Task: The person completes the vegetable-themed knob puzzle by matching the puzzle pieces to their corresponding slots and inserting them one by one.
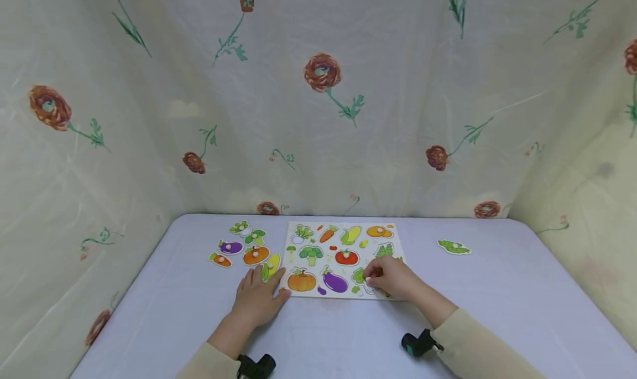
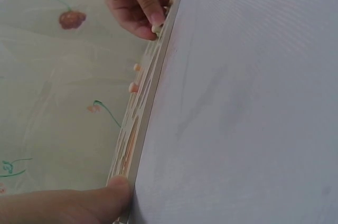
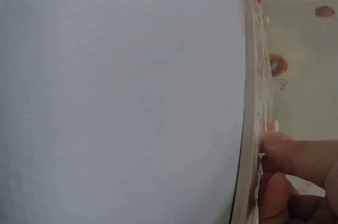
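A vegetable peg puzzle board (image 1: 325, 297) lies flat on the table. Near its lower right corner my right hand (image 1: 393, 278) pinches the small knob of a green leafy vegetable piece (image 1: 358, 276), which is partly covered by the fingers. My left hand (image 1: 260, 299) rests with spread fingers at the board's left side, its thumb (image 2: 116, 189) touching the board's edge. By those fingertips lies a corn piece (image 1: 272, 264), partly covered. On the board are a tomato (image 1: 346, 257), a pumpkin (image 1: 301, 281) and an eggplant (image 1: 335, 281). Knobs (image 2: 133, 87) stand up from it.
Left of the board lie loose pieces: an eggplant (image 1: 231, 248), a pumpkin (image 1: 256, 255), a carrot (image 1: 220, 260), broccoli (image 1: 256, 237) and a white-and-green vegetable (image 1: 240, 228). A pea pod piece (image 1: 453, 247) lies to the right. Flowered cloth (image 1: 388, 163) surrounds the white table (image 1: 338, 340).
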`<state>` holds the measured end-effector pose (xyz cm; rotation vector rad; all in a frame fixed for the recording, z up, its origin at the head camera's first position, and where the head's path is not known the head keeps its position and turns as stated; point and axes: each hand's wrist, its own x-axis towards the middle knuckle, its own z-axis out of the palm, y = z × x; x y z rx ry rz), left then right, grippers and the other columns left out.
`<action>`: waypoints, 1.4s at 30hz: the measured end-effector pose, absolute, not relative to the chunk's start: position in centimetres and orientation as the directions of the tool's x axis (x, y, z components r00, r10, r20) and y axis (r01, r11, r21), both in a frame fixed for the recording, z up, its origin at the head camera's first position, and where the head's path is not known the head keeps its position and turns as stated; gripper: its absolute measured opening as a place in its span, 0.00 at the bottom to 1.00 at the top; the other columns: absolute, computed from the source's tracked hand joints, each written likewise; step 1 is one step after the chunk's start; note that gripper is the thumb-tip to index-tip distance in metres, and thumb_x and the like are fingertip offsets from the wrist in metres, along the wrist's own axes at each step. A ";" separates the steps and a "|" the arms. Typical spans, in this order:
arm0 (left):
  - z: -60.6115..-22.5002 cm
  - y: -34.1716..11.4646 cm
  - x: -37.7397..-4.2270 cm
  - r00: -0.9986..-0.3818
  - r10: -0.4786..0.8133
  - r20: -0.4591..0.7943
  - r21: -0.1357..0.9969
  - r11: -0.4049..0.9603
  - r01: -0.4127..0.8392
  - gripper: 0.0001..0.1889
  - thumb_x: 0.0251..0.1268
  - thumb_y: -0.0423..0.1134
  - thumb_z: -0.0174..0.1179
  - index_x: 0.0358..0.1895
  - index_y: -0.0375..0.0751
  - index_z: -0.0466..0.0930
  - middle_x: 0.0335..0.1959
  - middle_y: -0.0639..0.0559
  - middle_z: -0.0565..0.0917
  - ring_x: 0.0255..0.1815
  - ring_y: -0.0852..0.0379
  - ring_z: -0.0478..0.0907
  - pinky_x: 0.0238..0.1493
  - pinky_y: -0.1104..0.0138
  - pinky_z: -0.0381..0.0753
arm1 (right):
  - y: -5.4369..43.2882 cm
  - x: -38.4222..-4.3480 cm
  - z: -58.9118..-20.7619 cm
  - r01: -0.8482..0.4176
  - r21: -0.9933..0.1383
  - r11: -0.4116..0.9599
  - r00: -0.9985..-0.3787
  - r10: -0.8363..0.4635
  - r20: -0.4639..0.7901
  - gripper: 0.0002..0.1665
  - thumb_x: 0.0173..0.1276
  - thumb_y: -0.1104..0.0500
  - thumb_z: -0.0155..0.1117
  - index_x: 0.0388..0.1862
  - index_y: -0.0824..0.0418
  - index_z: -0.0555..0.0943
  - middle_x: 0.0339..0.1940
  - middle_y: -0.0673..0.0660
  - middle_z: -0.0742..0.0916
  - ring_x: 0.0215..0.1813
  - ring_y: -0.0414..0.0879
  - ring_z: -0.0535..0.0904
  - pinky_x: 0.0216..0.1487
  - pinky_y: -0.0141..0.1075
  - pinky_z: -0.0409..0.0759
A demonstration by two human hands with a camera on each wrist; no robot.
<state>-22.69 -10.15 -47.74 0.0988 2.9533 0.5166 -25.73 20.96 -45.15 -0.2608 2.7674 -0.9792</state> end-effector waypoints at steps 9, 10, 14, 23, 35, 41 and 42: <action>-47.6 -10.2 -22.8 -0.988 0.094 -0.126 0.350 0.936 0.044 0.33 0.71 0.58 0.56 0.76 0.55 0.66 0.77 0.28 0.52 0.78 0.27 0.44 0.73 0.36 0.47 | 21.2 -25.7 -44.7 -0.092 -0.630 0.771 -0.962 -0.231 -0.143 0.05 0.66 0.66 0.70 0.39 0.58 0.87 0.31 0.50 0.82 0.36 0.44 0.74 0.41 0.38 0.76; -47.6 -10.2 -22.8 -0.988 0.096 -0.125 0.352 0.935 0.047 0.32 0.71 0.58 0.56 0.76 0.55 0.66 0.78 0.28 0.52 0.78 0.27 0.43 0.74 0.36 0.47 | 21.2 -25.7 -44.6 -0.087 -0.632 0.770 -0.962 -0.230 -0.147 0.05 0.66 0.66 0.69 0.39 0.58 0.87 0.31 0.50 0.82 0.36 0.45 0.74 0.41 0.38 0.77; -47.5 -10.1 -22.9 -0.988 0.099 -0.118 0.352 0.934 0.051 0.33 0.71 0.58 0.56 0.76 0.55 0.66 0.78 0.28 0.52 0.78 0.27 0.43 0.74 0.37 0.47 | 21.5 -25.8 -44.3 -0.085 -0.631 0.771 -0.959 -0.234 -0.157 0.06 0.67 0.65 0.68 0.41 0.57 0.87 0.33 0.49 0.83 0.38 0.45 0.75 0.44 0.40 0.77; -47.5 -10.0 -22.8 -0.988 0.096 -0.124 0.353 0.934 0.047 0.33 0.71 0.58 0.57 0.76 0.55 0.65 0.78 0.29 0.52 0.78 0.28 0.43 0.74 0.37 0.47 | 22.5 -25.0 -42.4 -0.103 -0.662 0.742 -0.954 -0.262 -0.146 0.11 0.68 0.65 0.68 0.48 0.60 0.86 0.37 0.52 0.82 0.40 0.47 0.76 0.40 0.38 0.79; -47.2 -10.0 -22.5 -0.988 0.080 -0.134 0.348 0.937 0.028 0.32 0.71 0.57 0.57 0.76 0.54 0.66 0.78 0.29 0.52 0.78 0.28 0.43 0.74 0.37 0.47 | 25.7 -24.1 -39.3 -0.124 -0.702 0.702 -0.971 -0.232 -0.060 0.16 0.73 0.57 0.64 0.55 0.65 0.83 0.46 0.58 0.85 0.43 0.52 0.78 0.41 0.39 0.81; -47.2 -10.0 -22.4 -0.987 0.080 -0.139 0.346 0.938 0.028 0.32 0.71 0.57 0.57 0.76 0.55 0.65 0.78 0.28 0.51 0.78 0.28 0.43 0.74 0.37 0.46 | 28.5 -24.5 -39.6 -0.084 -0.683 0.726 -0.993 -0.116 -0.001 0.19 0.76 0.54 0.60 0.57 0.66 0.81 0.48 0.62 0.85 0.45 0.55 0.79 0.39 0.38 0.80; -47.2 -10.0 -22.4 -0.987 0.079 -0.142 0.346 0.938 0.025 0.32 0.71 0.57 0.56 0.76 0.55 0.65 0.78 0.29 0.51 0.78 0.28 0.43 0.74 0.37 0.46 | 28.9 -24.6 -39.8 -0.083 -0.675 0.733 -0.995 -0.097 0.017 0.19 0.76 0.54 0.60 0.57 0.66 0.81 0.47 0.62 0.85 0.44 0.55 0.79 0.39 0.38 0.80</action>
